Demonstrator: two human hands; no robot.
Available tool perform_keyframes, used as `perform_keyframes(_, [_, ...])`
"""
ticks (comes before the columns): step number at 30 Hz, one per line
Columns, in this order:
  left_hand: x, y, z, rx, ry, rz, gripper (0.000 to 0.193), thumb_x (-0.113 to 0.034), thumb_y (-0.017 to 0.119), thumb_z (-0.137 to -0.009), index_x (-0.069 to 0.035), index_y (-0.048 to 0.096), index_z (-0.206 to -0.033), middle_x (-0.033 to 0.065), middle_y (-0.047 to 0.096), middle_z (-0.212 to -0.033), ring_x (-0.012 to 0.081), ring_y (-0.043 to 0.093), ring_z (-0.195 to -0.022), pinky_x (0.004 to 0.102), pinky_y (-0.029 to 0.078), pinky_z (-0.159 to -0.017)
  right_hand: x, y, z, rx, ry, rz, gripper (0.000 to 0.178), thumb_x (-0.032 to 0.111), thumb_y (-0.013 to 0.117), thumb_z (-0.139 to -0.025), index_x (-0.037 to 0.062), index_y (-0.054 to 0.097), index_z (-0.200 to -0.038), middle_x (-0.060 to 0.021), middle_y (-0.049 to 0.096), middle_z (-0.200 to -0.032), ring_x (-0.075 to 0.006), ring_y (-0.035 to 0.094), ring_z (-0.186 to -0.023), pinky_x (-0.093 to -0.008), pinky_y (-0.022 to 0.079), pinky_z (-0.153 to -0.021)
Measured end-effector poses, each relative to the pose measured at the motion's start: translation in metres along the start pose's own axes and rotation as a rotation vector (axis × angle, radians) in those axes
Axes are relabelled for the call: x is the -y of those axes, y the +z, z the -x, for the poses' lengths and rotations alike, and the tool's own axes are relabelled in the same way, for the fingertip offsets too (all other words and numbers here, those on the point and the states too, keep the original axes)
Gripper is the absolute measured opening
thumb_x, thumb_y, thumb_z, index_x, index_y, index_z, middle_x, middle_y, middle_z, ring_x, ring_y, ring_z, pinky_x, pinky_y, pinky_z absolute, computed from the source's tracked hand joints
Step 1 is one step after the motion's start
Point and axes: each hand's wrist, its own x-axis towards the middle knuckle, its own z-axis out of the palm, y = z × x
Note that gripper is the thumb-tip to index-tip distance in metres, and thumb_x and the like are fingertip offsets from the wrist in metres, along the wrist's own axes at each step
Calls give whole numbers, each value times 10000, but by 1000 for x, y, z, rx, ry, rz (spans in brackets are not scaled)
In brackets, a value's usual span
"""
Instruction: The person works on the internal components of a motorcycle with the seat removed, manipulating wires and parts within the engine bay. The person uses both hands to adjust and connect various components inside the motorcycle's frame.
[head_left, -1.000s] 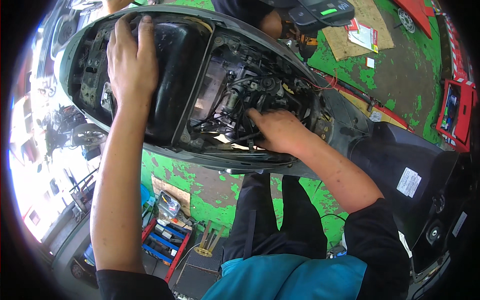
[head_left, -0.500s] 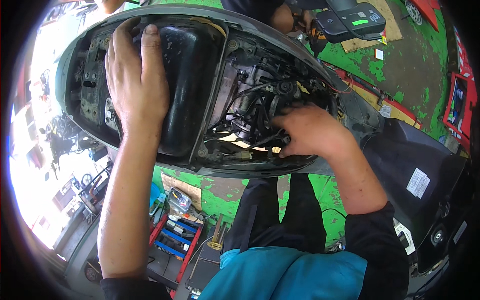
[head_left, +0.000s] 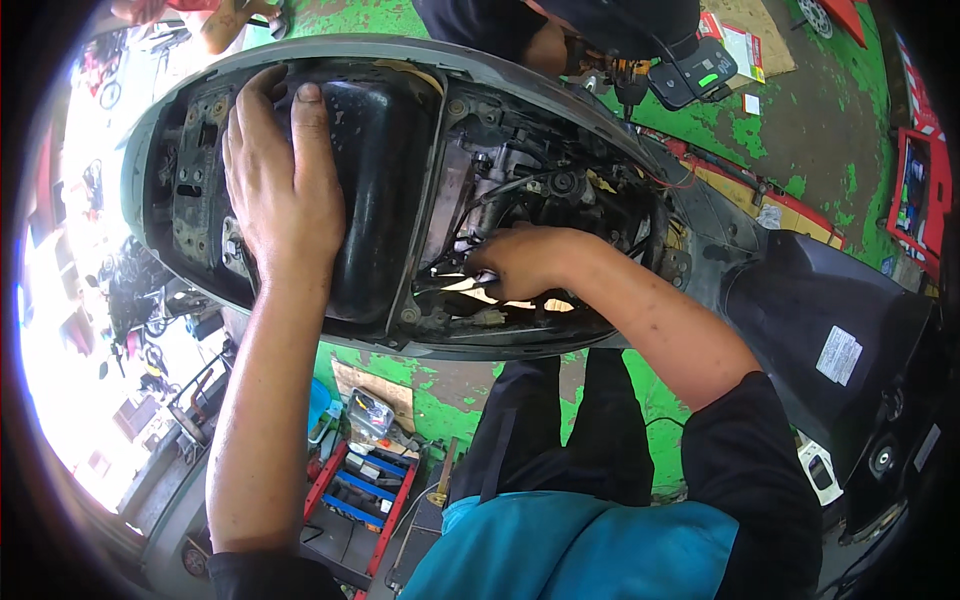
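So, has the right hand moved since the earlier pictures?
Yes: leftward. The right hand is now nearer the black box than in either earlier picture.

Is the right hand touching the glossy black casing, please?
Apart: the head view shows engine parts between the right hand and the glossy black casing.

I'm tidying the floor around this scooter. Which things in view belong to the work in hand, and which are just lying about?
In the work:
opened scooter body
black tank-like part, under the left hand
engine parts, at the right hand

Apparently just lying about:
cardboard sheet
small white card
red-framed rack, untouched
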Motion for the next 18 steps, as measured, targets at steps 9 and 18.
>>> perform_keyframes(9, [-2,-1,2,-8,-37,7,483,-423,481,-1084,-25,598,-1332,228,651,-1282,422,566,-1232,504,406,-1072,-13,0,41,-453,-225,-769,240,190,736,-970,-12,753,-1097,-120,763,-898,-192,686,-827,-359,530,-787])
perform_keyframes(18, [4,2,1,6,-37,6,526,-478,444,-1094,-44,582,-1357,247,637,-1321,455,551,-1255,517,407,-1066,3,-15,64,-501,-216,-750,240,193,773,-959,-28,753,-1051,-59,730,-857,-106,626,-788,-303,521,-740])
